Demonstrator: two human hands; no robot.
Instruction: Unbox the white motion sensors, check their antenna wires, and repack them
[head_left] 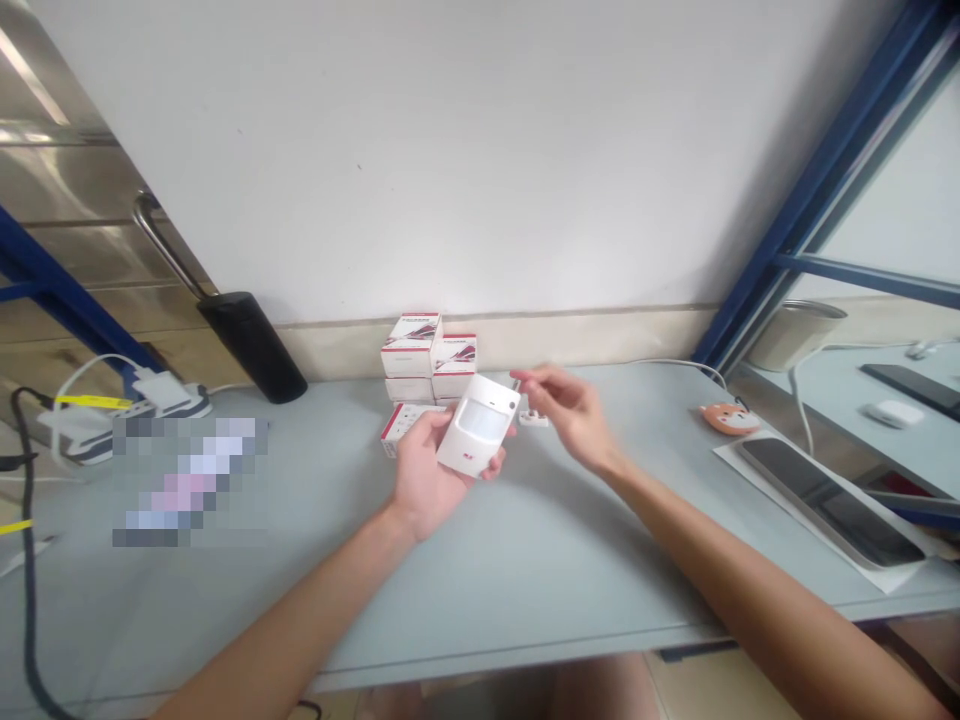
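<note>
A white device with a pale window and a small red logo lies tilted in my left hand, whose fingers wrap round its lower part. Near the device's upper right corner is my right hand, with thumb and forefinger pinched together. Something thin and small seems to show at those fingertips, too small to make out. Behind the device stand stacked white and red boxes, and another box sits in front of them, partly hidden by my left hand. A small white item rests on the table below my right fingers.
On the grey table, a black cylinder leans at the back left, near power strips and cables. A blurred-out flat object lies left. At right are an orange animal-shaped item and a dark device on white paper.
</note>
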